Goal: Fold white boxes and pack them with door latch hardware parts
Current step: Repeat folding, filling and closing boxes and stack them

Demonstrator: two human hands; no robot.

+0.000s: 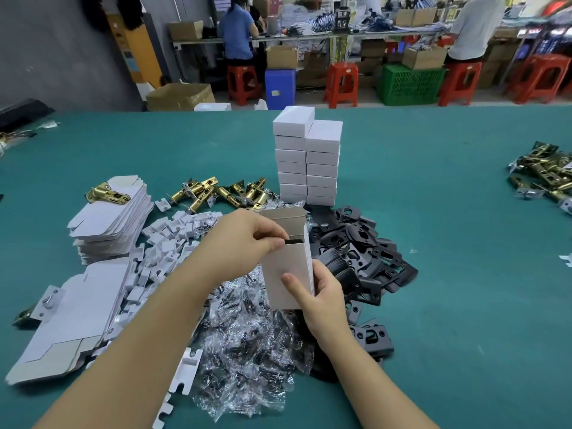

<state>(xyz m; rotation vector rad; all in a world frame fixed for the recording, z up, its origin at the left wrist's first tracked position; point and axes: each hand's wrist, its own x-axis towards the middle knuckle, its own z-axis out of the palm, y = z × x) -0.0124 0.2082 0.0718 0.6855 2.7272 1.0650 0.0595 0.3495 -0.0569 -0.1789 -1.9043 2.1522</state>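
My right hand (pixel 318 295) grips the lower part of an upright white box (pixel 286 264), thumb across its front. The box's top flap stands open. At the opening, my left hand (pixel 247 239) pinches a black part that sits half inside. Black strike plates (pixel 365 255) lie heaped just right of the box. Clear bags of screws (pixel 247 351) spread below it. Brass latches (pixel 223 190) lie behind my left hand. White card inserts (pixel 167 243) and flat unfolded boxes (pixel 111 218) are at the left.
Two stacks of closed white boxes (pixel 309 156) stand behind the held box on the green table (pixel 448 212). More latches (pixel 544 174) lie at the far right. Beyond the table are people at benches, red stools (pixel 342 83) and cardboard cartons.
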